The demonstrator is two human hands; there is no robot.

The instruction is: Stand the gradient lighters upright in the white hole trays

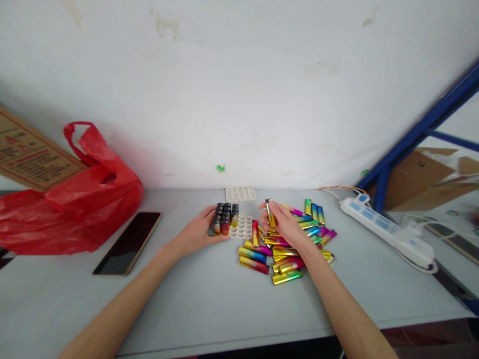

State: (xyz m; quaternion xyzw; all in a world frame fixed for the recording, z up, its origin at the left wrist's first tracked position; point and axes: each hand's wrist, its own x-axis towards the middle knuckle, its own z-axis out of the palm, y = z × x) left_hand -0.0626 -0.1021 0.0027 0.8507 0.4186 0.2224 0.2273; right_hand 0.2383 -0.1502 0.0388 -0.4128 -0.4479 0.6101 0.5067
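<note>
A white tray with round holes (242, 230) lies on the table, its left part filled with several upright black-topped lighters (224, 215). My left hand (197, 230) is curled round the tray's left end, thumb along the near side and fingers behind. Between the fingers of my right hand (285, 223), a gold lighter (270, 214) stands roughly upright, just right of the tray. Beneath and around that hand spreads a loose pile of shiny lighters (288, 252) in gold, red, blue, green and purple. One red-and-gold lighter (255, 233) lies close to the tray's right edge.
A second white holed tray (240, 194) sits against the wall. To the left are a phone (127, 243), a red plastic bag (101, 199) and a cardboard box (33, 154). A white power strip (387, 230) with cables and a blue metal frame (422, 127) stand at right.
</note>
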